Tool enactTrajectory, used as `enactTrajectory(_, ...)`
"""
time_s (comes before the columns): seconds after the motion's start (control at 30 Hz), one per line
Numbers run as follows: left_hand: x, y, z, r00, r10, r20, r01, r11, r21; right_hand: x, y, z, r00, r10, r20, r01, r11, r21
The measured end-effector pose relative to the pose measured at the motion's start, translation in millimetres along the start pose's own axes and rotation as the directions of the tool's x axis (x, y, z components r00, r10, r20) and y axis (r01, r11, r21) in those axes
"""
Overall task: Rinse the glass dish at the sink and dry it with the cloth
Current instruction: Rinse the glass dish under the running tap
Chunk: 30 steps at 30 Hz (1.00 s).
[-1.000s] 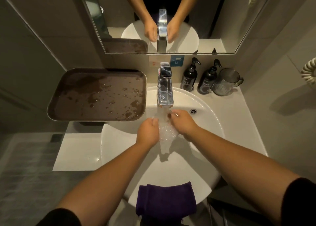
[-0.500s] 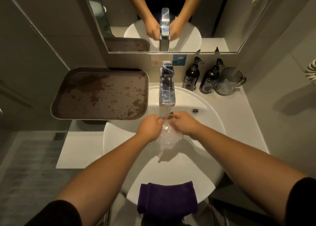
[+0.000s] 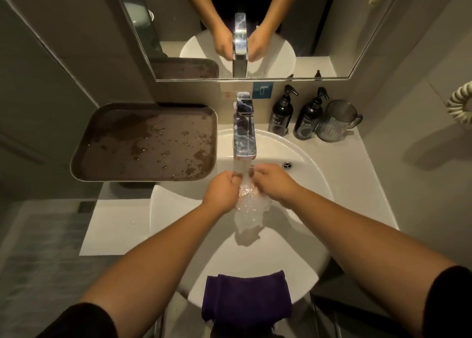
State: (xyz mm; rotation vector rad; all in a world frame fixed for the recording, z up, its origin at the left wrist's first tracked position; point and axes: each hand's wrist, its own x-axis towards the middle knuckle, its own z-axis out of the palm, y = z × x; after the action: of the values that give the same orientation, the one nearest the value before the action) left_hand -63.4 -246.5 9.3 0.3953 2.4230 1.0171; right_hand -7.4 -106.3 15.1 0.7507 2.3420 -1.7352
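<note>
Over the white sink (image 3: 314, 182), my left hand (image 3: 223, 193) and my right hand (image 3: 274, 183) both grip a small clear glass dish (image 3: 251, 205). The dish sits between them under water running from the chrome faucet (image 3: 244, 133). Water spills off the dish toward the basin, and the glass is hard to tell apart from the splash. A folded purple cloth (image 3: 246, 296) hangs over the sink's near rim, below my arms.
A wet brown tray (image 3: 145, 143) rests left of the faucet. Two dark pump bottles (image 3: 282, 115) and a clear jug (image 3: 335, 122) stand at the back right. A mirror (image 3: 319, 26) hangs above, and a coiled cord (image 3: 461, 102) at the far right.
My hands have closed in on the dish and lifted it nearer the spout. More water now spills off it.
</note>
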Motion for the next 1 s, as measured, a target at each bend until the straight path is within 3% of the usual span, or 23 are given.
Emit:
enactTrajectory(0.1, -10, 2, 16, 0.971, -0.144, -0.191, 0.090, 0.959, -0.268, -5, 10, 19, 0.957, 0.163, -0.241, -0.086, 0.949, 0.302)
enactTrajectory(0.17, -10, 1, 15, 0.982, -0.121, -0.148, 0.079, 0.962, -0.263, -9, 17, 22, 0.952, 0.154, -0.266, -0.098, 0.973, 0.210)
enactTrajectory(0.27, 1, -6, -2, 0.997, -0.005, 0.080, 0.013, 0.995, -0.099, -6, 15, 10, 0.996, 0.009, -0.088, -0.008, 1.000, 0.017)
enactTrajectory(0.37, 8, -14, -10, 0.952, -0.036, 0.302, 0.062, 0.995, -0.075, 1, 2, -3, 0.981, 0.023, 0.192, 0.027, 0.967, -0.253)
enactTrajectory(0.47, 5, -15, -4, 0.955, -0.056, 0.290, 0.101, 0.985, -0.140, 6, -4, -7, 0.966, 0.032, 0.257, 0.064, 0.932, -0.356)
enactTrajectory(0.53, 3, -17, 3, 0.989, -0.018, 0.147, 0.037, 0.991, -0.132, 2, -2, -4, 0.985, -0.006, 0.170, 0.040, 0.980, -0.193)
enactTrajectory(0.6, -1, -19, 9, 0.999, -0.004, -0.047, -0.002, 0.990, -0.143, -7, 3, 1, 0.993, 0.076, 0.095, -0.088, 0.987, 0.133)
enactTrajectory(0.67, -7, -20, 10, 0.981, 0.013, -0.193, -0.052, 0.979, -0.199, -14, 11, 5, 0.947, 0.234, 0.218, -0.307, 0.857, 0.414)
enactTrajectory(0.73, -13, -22, 8, 0.970, 0.089, -0.227, -0.138, 0.967, -0.215, -17, 18, 6, 0.868, 0.271, 0.415, -0.475, 0.695, 0.540)
enactTrajectory(0.8, -18, -25, 6, 0.949, 0.246, -0.199, -0.275, 0.952, -0.137, -15, 23, 6, 0.829, 0.257, 0.497, -0.545, 0.571, 0.614)
enactTrajectory(0.87, -22, -26, 5, 0.903, 0.400, -0.156, -0.406, 0.914, -0.002, -13, 21, 8, 0.816, 0.303, 0.492, -0.573, 0.533, 0.623)
enactTrajectory(1.0, -27, -28, -3, 0.806, 0.589, -0.063, -0.574, 0.803, 0.161, -12, 12, 8, 0.794, 0.371, 0.481, -0.594, 0.642, 0.485)
